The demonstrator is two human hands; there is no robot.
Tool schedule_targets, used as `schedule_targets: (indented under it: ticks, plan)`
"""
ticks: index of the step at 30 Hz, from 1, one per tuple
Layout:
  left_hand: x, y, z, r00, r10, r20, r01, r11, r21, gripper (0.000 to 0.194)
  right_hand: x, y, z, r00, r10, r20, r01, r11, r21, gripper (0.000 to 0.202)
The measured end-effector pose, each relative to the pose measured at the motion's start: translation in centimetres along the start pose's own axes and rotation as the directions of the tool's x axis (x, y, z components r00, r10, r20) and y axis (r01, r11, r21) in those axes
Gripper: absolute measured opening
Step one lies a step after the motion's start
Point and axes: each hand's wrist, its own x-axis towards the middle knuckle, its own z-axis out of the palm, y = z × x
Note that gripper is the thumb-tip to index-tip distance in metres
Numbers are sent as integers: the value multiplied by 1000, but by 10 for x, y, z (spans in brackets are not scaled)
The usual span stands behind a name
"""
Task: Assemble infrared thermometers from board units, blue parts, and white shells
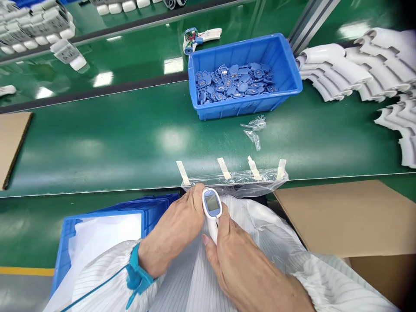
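Observation:
Close to my body I have a white handheld infrared thermometer (212, 204), its small grey screen in a blue surround facing up. My left hand (182, 221) is closed around the left side of its head, with most fingertips hidden beneath. From the right, my right hand (238, 255) grips the handle and lower edge, thumb and fingers on either side. Just beyond the device, a clear plastic bag (234, 180) is fixed to the table edge by several strips of tape. The underside of the thermometer is out of sight.
A blue bin (245, 104) of small blue parts stands behind some clear plastic scraps (255, 125). White shells (331, 71) are stacked at right. An opened thermometer half (201, 38) lies at the back. Cardboard (351, 216) is at right, a blue crate (61, 255) at left.

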Motion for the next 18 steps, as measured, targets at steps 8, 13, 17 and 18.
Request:
schedule_targets:
  ticks: [8,13,17,18]
  plan:
    - [-9,-26,11,951,198,-236,-296,800,-522,61,-7,30,-13,979,-177,101,184,981,-66,56]
    - [-19,-5,20,911,269,-311,-373,861,-347,42,-11,44,-25,962,-227,153,246,962,-121,44]
    - [-29,16,26,855,300,-423,-371,924,-95,37,-13,50,-34,901,-388,193,406,912,-64,26]
    - [-31,20,27,840,296,-455,-368,927,-76,35,-14,52,-35,886,-420,195,435,899,-40,23]
